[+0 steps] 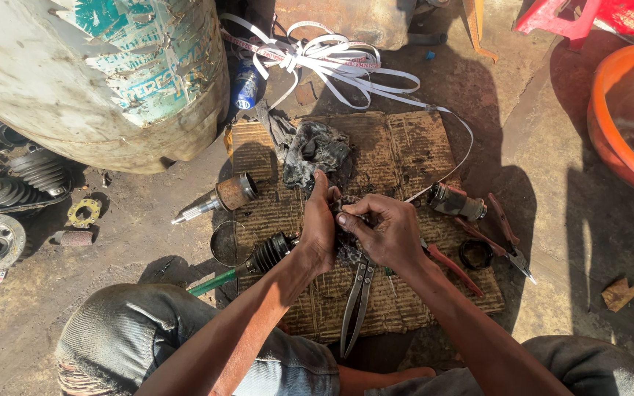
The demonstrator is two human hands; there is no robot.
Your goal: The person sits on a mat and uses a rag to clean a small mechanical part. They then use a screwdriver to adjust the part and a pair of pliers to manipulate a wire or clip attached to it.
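Fingers of the left hand (318,227) and right hand (385,233) close together around a greasy black joint part (346,229), over the middle of the worn cardboard mat (405,147). Steel shears (356,297) lie nearer; a dirty grey rag (315,150) lies beyond.

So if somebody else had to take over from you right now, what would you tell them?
Left hand and right hand: both clasp a greasy dark part wrapped in rag, at the end of the axle shaft with its black rubber boot.
On the cardboard mat: dirty rag, metal joint cup, long pincers, red-handled pliers, black ring.
Done: the joint cup lies apart from the shaft.
Left: the part looks greasy; how clean, I cannot tell.
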